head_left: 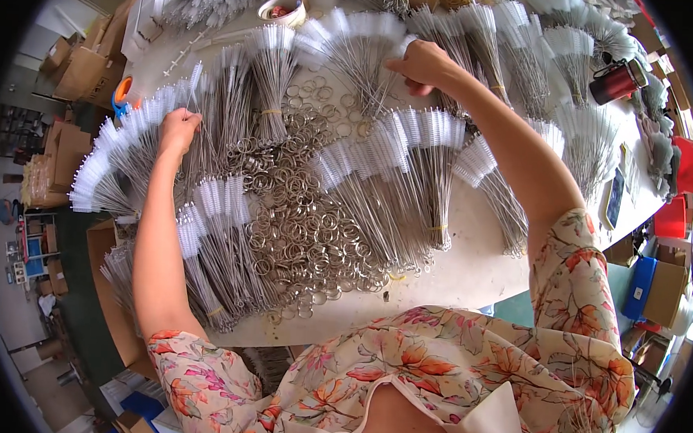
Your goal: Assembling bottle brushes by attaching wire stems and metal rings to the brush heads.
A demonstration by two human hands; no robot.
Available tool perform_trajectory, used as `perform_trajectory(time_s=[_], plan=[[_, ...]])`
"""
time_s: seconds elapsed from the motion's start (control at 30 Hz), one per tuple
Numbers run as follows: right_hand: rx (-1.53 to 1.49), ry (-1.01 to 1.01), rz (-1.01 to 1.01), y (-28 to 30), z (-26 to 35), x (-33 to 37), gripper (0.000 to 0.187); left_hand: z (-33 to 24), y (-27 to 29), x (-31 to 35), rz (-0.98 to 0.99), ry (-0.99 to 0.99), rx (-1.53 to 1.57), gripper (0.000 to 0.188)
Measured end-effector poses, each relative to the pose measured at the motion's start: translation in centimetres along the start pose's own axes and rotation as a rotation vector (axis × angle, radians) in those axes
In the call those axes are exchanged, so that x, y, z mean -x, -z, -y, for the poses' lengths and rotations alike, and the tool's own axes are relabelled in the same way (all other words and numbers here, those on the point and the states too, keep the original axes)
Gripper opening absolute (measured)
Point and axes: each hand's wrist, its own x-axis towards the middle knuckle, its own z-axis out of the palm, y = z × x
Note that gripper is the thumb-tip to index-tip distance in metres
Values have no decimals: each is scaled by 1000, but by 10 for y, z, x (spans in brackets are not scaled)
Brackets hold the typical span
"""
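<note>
head view: left of frame, my left hand pinches a brush; upper centre, my right hand — grip i can't tell; rings mid-frame, likely for reach.

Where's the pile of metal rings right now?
In the head view, the metal rings lie on the table, left of centre, between two groups of white-bristled brushes.

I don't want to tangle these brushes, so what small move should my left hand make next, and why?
Probably lift the brush your left hand seems to pinch, slowly and straight up: other brushes crowd close beside it, so a sideways pull might snag them.
</note>
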Motion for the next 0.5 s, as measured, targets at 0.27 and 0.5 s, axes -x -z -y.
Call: perform_trajectory(time_s=[0.27, 0.5], plan=[[-37, 103, -308, -24, 32, 14, 25, -21, 17, 28, -218, -235, -224, 19], [-542, 461, -743, 17, 44, -30, 20, -37, 60, 38, -655, -473, 275, 24]])
